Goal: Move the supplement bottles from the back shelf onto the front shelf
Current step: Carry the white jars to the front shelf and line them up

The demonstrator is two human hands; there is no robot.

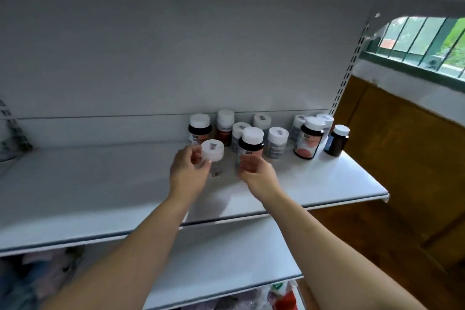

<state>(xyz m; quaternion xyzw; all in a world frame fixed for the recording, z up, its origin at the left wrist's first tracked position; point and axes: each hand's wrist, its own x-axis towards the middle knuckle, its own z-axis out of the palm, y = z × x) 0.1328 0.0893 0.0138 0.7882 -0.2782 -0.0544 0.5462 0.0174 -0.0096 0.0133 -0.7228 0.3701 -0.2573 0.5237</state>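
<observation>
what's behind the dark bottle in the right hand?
Behind the dark bottle in the right hand: a white bottle close behind, another further back by the back panel. Their lower parts are covered, so labels can't be read.

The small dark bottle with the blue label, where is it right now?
Head view: the small dark bottle stands at the far right end of the shelf, just right of the large pink-labelled bottle.
</observation>
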